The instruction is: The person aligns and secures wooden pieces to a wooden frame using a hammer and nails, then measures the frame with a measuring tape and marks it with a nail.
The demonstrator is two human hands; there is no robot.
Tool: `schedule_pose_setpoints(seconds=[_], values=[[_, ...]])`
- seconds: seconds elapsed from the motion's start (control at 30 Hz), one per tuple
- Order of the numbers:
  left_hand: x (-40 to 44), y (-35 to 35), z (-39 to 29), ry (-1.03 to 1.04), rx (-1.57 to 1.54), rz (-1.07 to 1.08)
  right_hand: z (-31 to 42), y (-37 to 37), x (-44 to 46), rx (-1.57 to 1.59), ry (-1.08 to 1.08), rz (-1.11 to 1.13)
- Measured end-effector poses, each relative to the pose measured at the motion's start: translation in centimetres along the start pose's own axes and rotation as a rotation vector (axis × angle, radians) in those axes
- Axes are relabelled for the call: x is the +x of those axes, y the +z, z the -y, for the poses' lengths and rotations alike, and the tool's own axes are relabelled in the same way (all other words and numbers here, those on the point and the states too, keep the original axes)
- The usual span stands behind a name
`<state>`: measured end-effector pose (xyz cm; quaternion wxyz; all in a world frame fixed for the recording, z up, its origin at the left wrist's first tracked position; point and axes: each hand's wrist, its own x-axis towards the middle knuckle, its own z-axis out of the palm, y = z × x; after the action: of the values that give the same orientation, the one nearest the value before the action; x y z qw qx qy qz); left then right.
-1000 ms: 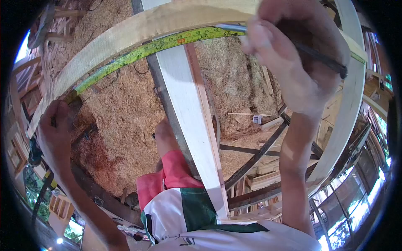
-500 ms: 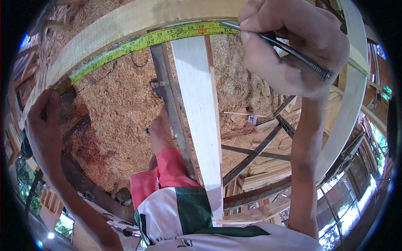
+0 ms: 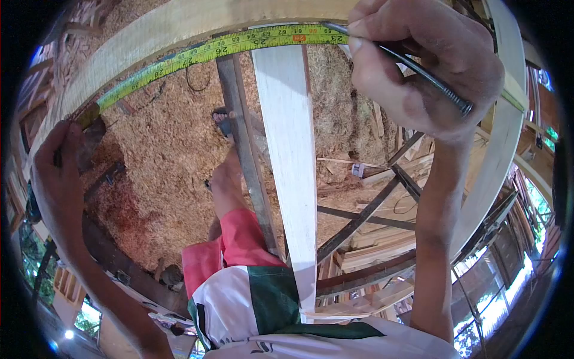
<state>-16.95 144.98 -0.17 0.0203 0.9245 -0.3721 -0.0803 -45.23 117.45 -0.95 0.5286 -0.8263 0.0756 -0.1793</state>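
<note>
A yellow tape measure (image 3: 239,43) stretches along the near edge of a long pale wooden board (image 3: 197,24) at the top of the view. My left hand (image 3: 60,158) is closed at the tape's left end, by its darker end piece; the fingers hide part of what they grip. In my right hand (image 3: 430,72), a long dark metal nail (image 3: 424,75) is pinched between thumb and fingers. Its ridged end points down to the right. The pointed tip rests at or just above the tape's upper edge, near the 60 mark, close to the board.
A white-faced plank (image 3: 287,167) runs from under the tape towards my body, beside a dark metal bar (image 3: 245,143). Another pale board (image 3: 502,137) curves down the right side. Wood shavings (image 3: 167,137) cover the floor, and crossed dark bars (image 3: 365,218) stand lower right.
The view has shifted slightly, moving the tape and plank a little to the right in the picture. The nail tip stays near the same tape mark, and both hands keep their grips.
</note>
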Motion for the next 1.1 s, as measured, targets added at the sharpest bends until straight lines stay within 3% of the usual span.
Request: schedule_pose_setpoints(seconds=[0.17,0.27,0.37,0.47,0.5,0.57,0.6,0.67,0.77,0.8,0.87,0.97,1.07,1.1], values=[[-0.1,0.0,-0.1,-0.013,0.034,-0.010,0.0,0.5,0.2,-0.077,-0.217,0.016],[0.1,0.1,0.5,-0.032,0.042,0.026,-1.8,0.4,-0.5,-0.338,-0.198,-0.097],[0.0,0.1,0.2,-0.025,0.077,0.005,-1.2,0.8,0.0,-0.329,-0.274,-0.162],[0.0,0.2,0.3,-0.008,0.104,-0.004,0.2,0.3,0.6,-0.134,-0.005,-0.160],[0.1,0.2,0.5,0.005,0.078,0.002,-1.5,-0.9,1.0,-0.226,-0.220,-0.028],[0.0,0.2,0.5,0.019,0.050,0.006,-1.4,-0.9,0.8,-0.318,-0.434,0.107],[0.0,0.3,0.5,0.021,0.039,-0.011,0.6,0.2,0.1,-0.175,-0.102,-0.039],[0.0,0.3,0.4,0.021,0.029,-0.029,1.1,0.9,-0.4,-0.027,0.227,-0.183],[-0.1,0.1,0.1,0.050,0.031,-0.039,-1.7,0.5,-0.4,0.051,0.012,-0.151],[0.0,0.0,0.0,0.037,0.045,-0.016,-2.6,-0.1,0.0,-0.072,-0.182,-0.093],[0.0,0.0,0.1,0.025,0.057,0.007,-2.8,-0.1,0.2,-0.196,-0.374,-0.033],[0.1,0.2,0.5,0.039,0.063,-0.002,-2.9,0.3,0.1,-0.400,-0.484,-0.200],[0.0,0.3,0.7,0.071,0.058,-0.036,-3.7,1.3,-1.4,0.015,-0.179,0.009],[0.0,0.3,0.8,0.065,0.052,-0.036,-3.2,3.5,-1.6,-0.051,-0.035,-0.348]])
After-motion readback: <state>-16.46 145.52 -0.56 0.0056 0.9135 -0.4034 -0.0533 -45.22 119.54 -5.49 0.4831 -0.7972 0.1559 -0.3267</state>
